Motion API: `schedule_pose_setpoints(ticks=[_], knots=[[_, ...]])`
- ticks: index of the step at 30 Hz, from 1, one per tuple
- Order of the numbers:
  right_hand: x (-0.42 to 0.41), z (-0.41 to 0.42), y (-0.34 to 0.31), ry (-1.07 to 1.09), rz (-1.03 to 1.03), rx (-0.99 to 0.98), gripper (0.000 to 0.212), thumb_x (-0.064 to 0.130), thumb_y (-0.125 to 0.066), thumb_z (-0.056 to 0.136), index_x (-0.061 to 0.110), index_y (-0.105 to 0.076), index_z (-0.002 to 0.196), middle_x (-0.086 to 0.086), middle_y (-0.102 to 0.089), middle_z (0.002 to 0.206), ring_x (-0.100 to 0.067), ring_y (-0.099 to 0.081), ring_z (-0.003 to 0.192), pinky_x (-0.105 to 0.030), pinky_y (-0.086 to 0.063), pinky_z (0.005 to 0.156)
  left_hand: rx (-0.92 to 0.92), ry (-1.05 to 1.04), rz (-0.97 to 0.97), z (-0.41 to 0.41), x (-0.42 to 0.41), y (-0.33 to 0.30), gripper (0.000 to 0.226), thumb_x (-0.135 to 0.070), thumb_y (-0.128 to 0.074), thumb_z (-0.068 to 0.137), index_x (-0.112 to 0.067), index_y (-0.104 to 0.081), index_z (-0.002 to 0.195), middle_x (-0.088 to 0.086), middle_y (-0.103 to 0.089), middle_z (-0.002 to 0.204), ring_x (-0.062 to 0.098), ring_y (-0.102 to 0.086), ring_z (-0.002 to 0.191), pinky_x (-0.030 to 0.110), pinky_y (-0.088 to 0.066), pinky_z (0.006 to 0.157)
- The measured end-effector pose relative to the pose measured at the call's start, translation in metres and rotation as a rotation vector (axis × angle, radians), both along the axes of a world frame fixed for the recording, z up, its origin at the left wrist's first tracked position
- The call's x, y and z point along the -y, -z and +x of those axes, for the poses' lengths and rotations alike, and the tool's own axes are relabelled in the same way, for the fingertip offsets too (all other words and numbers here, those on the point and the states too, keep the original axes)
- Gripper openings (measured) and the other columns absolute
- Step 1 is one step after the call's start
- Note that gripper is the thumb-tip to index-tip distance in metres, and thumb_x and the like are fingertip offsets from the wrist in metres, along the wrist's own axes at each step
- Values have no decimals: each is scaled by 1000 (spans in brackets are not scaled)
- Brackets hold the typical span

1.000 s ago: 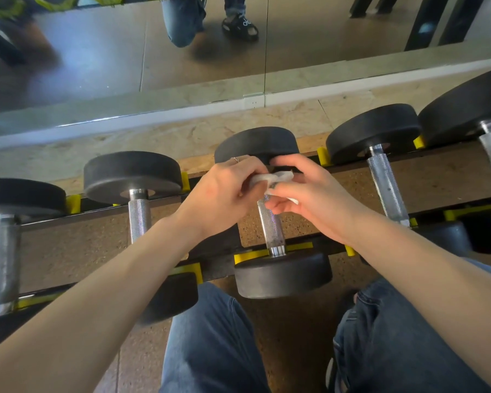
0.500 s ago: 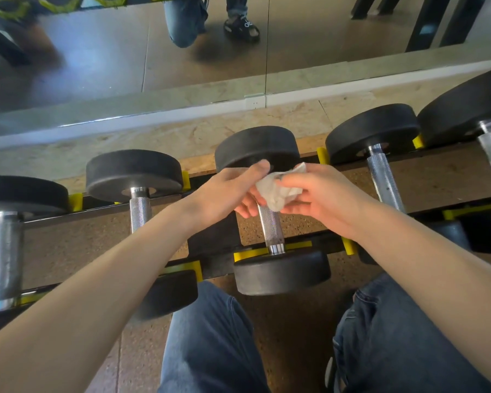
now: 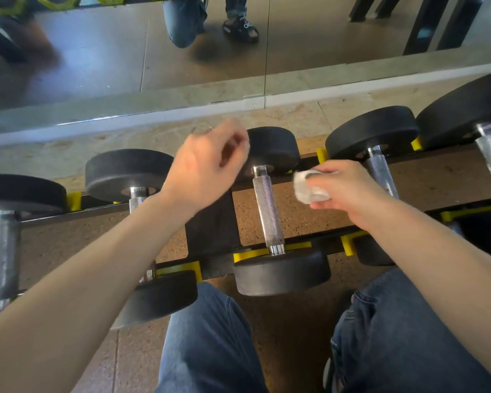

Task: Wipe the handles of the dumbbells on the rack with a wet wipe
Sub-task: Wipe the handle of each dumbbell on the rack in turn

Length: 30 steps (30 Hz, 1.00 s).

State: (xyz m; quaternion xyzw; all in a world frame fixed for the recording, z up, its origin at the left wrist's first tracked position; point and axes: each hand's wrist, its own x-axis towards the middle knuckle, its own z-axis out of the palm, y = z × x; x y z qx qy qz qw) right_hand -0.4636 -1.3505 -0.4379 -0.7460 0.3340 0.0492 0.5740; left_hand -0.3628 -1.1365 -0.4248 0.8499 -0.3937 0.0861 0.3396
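The right hand (image 3: pixel 349 191) pinches the bunched white wet wipe (image 3: pixel 309 188) just right of the knurled steel dumbbell handle (image 3: pixel 268 214), apparently to wipe it, while the blurred, loosely curled, empty left hand (image 3: pixel 207 168) hovers clear.

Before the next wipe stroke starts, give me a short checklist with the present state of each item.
1. Wet wipe in hand: ok, the right hand grips it, bunched.
2. Wipe on a handle: not ok, it sits between the middle handle and the next handle to the right, touching neither.
3. Middle handle uncovered: ok, no hand on it.
4. Left hand free: ok, blurred, raised, holding nothing visible.
5. Middle handle already clean: cannot tell.
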Motion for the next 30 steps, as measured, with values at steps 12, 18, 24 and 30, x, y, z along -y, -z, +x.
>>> schedule_pose_setpoints(ticks=[12, 18, 24, 30], knots=[[-36, 19, 31, 65, 602, -159, 27, 13, -54, 97, 8, -58, 123, -12, -69, 116, -19, -72, 91, -34, -56, 84, -136, -136, -7, 19, 46, 32, 35, -34, -27, 108, -14, -56, 103, 2, -55, 90, 21, -51, 89, 41, -44, 78], [-39, 12, 31, 114, 500, -41, 28, 3, -57, 94, 7, -60, 121, -17, -67, 113, -25, -68, 101, -27, -57, 67, -143, -134, -31, 16, 46, 32, 33, -31, -29, 108, -12, -55, 101, 2, -53, 87, 19, -49, 86, 35, -40, 74], [-31, -2, 16, -150, -428, 265, 30, 17, -49, 101, 14, -60, 128, 5, -63, 114, -9, -60, 101, -17, -51, 82, -144, -118, -52, 19, 45, 33, 31, -28, -31, 108, -11, -53, 96, 4, -51, 83, 22, -47, 81, 33, -36, 72], [-56, 4, 20, -1210, -1331, 563, 40, 11, -65, 84, 13, -60, 124, -7, -63, 126, -21, -54, 124, -38, -39, 109, -169, -85, -56, 24, 41, 32, 34, -27, -28, 109, -9, -54, 95, 5, -53, 82, 20, -48, 82, 32, -37, 76]])
